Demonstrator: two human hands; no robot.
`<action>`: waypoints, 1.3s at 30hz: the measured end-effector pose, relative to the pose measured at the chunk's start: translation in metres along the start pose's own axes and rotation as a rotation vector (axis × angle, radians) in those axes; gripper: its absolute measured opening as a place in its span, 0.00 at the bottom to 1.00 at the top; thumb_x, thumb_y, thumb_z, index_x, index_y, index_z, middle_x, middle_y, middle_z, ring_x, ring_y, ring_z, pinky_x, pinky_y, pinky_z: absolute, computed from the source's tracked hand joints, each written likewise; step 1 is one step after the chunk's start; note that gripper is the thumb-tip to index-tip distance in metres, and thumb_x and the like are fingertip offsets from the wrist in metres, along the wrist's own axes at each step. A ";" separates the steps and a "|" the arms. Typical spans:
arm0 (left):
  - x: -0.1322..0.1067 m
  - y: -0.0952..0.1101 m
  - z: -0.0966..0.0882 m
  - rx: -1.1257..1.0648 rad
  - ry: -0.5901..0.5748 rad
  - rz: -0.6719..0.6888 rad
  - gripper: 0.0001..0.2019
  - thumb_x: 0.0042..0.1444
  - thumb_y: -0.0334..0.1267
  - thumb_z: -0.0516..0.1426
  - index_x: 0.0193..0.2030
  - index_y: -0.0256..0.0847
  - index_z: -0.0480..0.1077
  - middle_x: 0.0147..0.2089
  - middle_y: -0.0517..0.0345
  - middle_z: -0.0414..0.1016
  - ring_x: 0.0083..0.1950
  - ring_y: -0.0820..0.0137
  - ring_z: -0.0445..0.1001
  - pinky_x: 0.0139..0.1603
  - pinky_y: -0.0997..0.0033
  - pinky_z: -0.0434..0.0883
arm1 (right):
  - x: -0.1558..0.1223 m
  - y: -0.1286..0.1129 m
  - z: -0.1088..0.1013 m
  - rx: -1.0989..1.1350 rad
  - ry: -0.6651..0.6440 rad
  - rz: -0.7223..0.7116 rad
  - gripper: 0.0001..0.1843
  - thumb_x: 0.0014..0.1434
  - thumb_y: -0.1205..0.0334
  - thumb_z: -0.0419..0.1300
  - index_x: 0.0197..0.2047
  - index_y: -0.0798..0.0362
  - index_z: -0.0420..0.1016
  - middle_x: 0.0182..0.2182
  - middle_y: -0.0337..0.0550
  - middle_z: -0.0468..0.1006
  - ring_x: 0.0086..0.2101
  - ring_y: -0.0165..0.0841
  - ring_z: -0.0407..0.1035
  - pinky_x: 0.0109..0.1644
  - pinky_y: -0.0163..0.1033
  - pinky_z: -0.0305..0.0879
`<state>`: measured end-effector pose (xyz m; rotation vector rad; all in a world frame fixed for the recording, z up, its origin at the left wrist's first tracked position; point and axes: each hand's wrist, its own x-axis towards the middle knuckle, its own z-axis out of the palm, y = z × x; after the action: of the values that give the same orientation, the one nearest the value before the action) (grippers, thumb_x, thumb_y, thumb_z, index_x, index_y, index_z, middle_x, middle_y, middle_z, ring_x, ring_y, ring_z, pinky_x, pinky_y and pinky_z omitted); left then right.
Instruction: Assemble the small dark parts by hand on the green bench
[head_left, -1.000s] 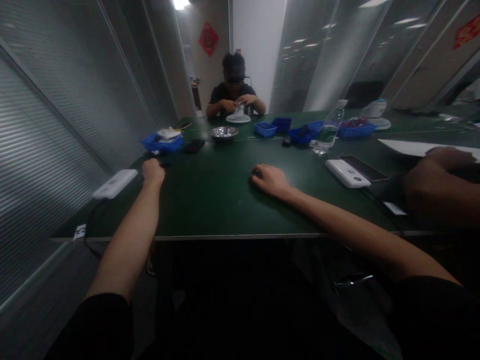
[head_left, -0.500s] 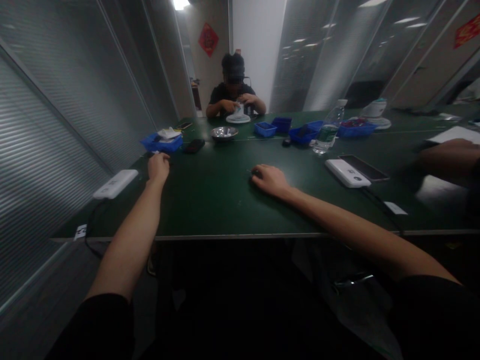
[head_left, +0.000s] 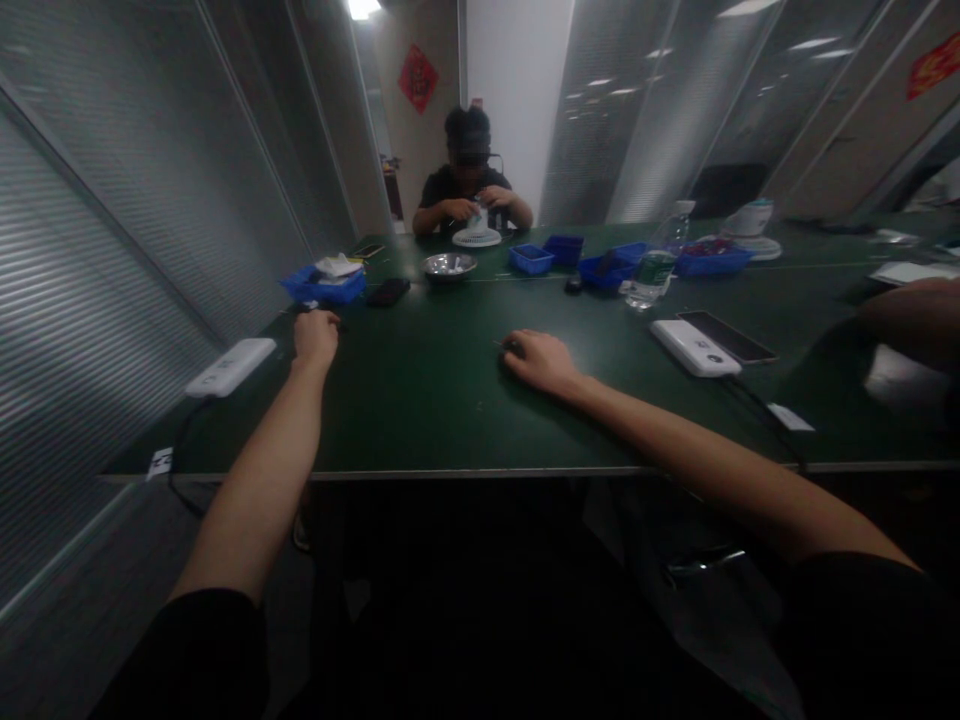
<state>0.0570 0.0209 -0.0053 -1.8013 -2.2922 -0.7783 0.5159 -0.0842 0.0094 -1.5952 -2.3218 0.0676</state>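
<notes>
Fingers curled, my left hand (head_left: 315, 338) is at the near side of a blue tray (head_left: 330, 292) that holds white and yellow pieces. Something small and pale shows just past the fingertips; what the fingers grip is hidden. My right hand (head_left: 541, 360) rests on the green table (head_left: 420, 400), its fingers closed round a small dark thing (head_left: 515, 348) with a thin tip pointing left. Its kind is too dim to tell. Between and beyond the hands are a black flat object (head_left: 388, 292) and a shiny metal bowl (head_left: 448, 267) with small white bits inside.
White power banks (head_left: 231, 367) with cables lie at left and right. At right are a phone (head_left: 726, 336), a water bottle (head_left: 660, 255) and several blue trays (head_left: 531, 259). Opposite, a person (head_left: 469, 190) handles a white fan part (head_left: 476, 237). Another person's arm (head_left: 911, 310) reaches in from the right.
My left hand has shifted very slightly, its fingers still curled. My right hand stays put. The other person's arm at the right edge has moved a little to the right.
</notes>
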 end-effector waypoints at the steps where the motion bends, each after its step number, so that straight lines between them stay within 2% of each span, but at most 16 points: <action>1: -0.001 0.002 -0.001 0.012 -0.014 -0.009 0.16 0.64 0.31 0.56 0.53 0.37 0.82 0.54 0.40 0.81 0.56 0.53 0.78 0.63 0.54 0.72 | 0.000 0.000 0.000 -0.003 -0.003 0.004 0.20 0.71 0.52 0.55 0.60 0.50 0.76 0.56 0.50 0.80 0.49 0.43 0.75 0.47 0.41 0.68; 5: -0.005 0.012 -0.006 0.057 -0.045 -0.015 0.16 0.64 0.33 0.57 0.53 0.37 0.82 0.53 0.37 0.80 0.56 0.49 0.77 0.62 0.52 0.72 | 0.000 -0.001 -0.001 0.005 -0.022 0.010 0.21 0.71 0.51 0.55 0.61 0.50 0.76 0.56 0.50 0.80 0.47 0.42 0.75 0.46 0.40 0.68; 9: -0.005 0.013 -0.005 0.090 -0.065 -0.021 0.15 0.63 0.37 0.58 0.53 0.38 0.81 0.53 0.39 0.79 0.55 0.50 0.76 0.60 0.54 0.72 | 0.000 0.000 -0.001 0.008 -0.020 0.003 0.21 0.71 0.51 0.56 0.61 0.50 0.76 0.55 0.50 0.80 0.47 0.42 0.75 0.44 0.40 0.67; 14: -0.001 0.009 0.001 0.106 -0.087 0.018 0.15 0.65 0.34 0.56 0.54 0.37 0.80 0.54 0.39 0.80 0.55 0.53 0.77 0.59 0.55 0.72 | 0.000 0.002 0.000 0.020 -0.012 -0.016 0.21 0.71 0.52 0.56 0.61 0.51 0.76 0.55 0.51 0.80 0.47 0.43 0.75 0.45 0.41 0.68; 21: -0.006 0.017 -0.003 0.177 -0.075 0.052 0.16 0.62 0.31 0.56 0.53 0.36 0.81 0.52 0.35 0.80 0.54 0.48 0.77 0.57 0.53 0.73 | 0.000 0.001 0.000 0.026 -0.025 -0.010 0.21 0.71 0.51 0.55 0.61 0.51 0.76 0.55 0.51 0.80 0.47 0.43 0.75 0.45 0.42 0.69; 25: -0.008 0.020 -0.006 0.173 -0.072 0.087 0.17 0.62 0.31 0.57 0.54 0.38 0.82 0.52 0.39 0.81 0.53 0.49 0.78 0.56 0.55 0.74 | 0.001 0.002 0.001 0.019 -0.026 -0.035 0.21 0.71 0.51 0.55 0.61 0.50 0.76 0.55 0.51 0.80 0.47 0.43 0.75 0.45 0.42 0.68; 28: -0.007 0.026 -0.005 0.110 -0.106 0.181 0.16 0.63 0.32 0.58 0.54 0.42 0.83 0.53 0.45 0.83 0.54 0.51 0.78 0.59 0.56 0.73 | 0.002 0.003 0.003 0.001 -0.031 -0.046 0.21 0.70 0.52 0.56 0.61 0.49 0.76 0.55 0.50 0.80 0.48 0.43 0.75 0.45 0.41 0.68; 31: -0.010 0.042 -0.002 -0.020 -0.152 0.337 0.14 0.63 0.32 0.60 0.50 0.47 0.85 0.52 0.51 0.84 0.56 0.53 0.79 0.62 0.56 0.72 | 0.002 0.003 0.003 0.002 -0.036 -0.078 0.21 0.70 0.52 0.56 0.61 0.49 0.76 0.55 0.49 0.80 0.48 0.42 0.75 0.46 0.40 0.67; 34: -0.023 0.071 0.002 -0.245 -0.251 0.517 0.12 0.62 0.33 0.62 0.48 0.49 0.85 0.51 0.55 0.85 0.55 0.57 0.81 0.62 0.58 0.72 | 0.001 0.002 0.001 -0.002 -0.054 -0.140 0.21 0.71 0.51 0.55 0.62 0.49 0.75 0.55 0.49 0.80 0.47 0.41 0.76 0.45 0.40 0.67; 36: -0.039 0.096 0.005 -0.439 -0.347 0.635 0.12 0.63 0.36 0.64 0.52 0.47 0.84 0.53 0.54 0.84 0.55 0.59 0.81 0.62 0.60 0.72 | 0.000 0.000 0.000 -0.002 -0.066 -0.187 0.22 0.72 0.51 0.55 0.63 0.48 0.74 0.56 0.48 0.80 0.46 0.41 0.76 0.46 0.40 0.67; 39: -0.066 0.131 0.008 -0.671 -0.490 0.740 0.22 0.62 0.40 0.65 0.63 0.42 0.77 0.53 0.49 0.84 0.52 0.62 0.81 0.57 0.60 0.74 | -0.003 -0.002 -0.002 0.007 -0.077 -0.252 0.23 0.72 0.50 0.54 0.65 0.48 0.73 0.57 0.48 0.79 0.47 0.40 0.75 0.48 0.40 0.66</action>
<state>0.2004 -0.0124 0.0023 -3.1379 -1.3532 -1.1037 0.5155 -0.0878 0.0112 -1.3053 -2.5595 0.0796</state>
